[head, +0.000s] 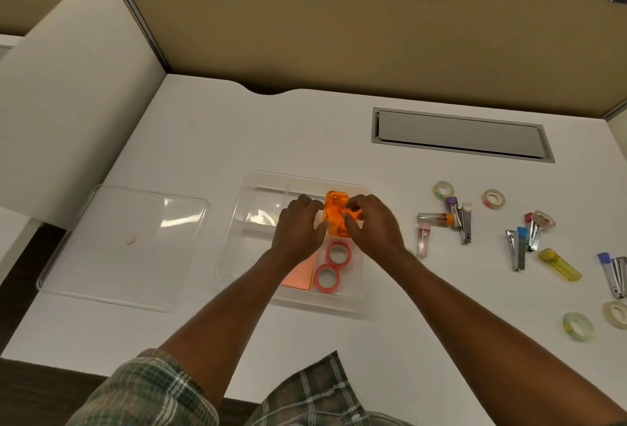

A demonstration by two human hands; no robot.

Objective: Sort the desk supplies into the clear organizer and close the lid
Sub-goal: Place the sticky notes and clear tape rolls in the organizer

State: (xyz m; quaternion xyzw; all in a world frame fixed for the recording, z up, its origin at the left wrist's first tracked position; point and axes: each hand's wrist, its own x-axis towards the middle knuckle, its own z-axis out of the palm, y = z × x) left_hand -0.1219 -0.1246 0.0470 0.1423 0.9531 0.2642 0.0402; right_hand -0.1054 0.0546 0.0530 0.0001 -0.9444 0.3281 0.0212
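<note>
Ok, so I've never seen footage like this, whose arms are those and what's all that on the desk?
No machine here: a person wears a camera on the head, so the picture looks down over their own arms. They work over a clear organizer on a white desk. The right hand curls its fingers round an orange plastic item; the left hand is at its side, grip unclear. Inside lie two pink tape rolls and an orange note pad. The lid lies off to the left. Loose tape rolls, metal clips and a yellow tube lie to the right.
</note>
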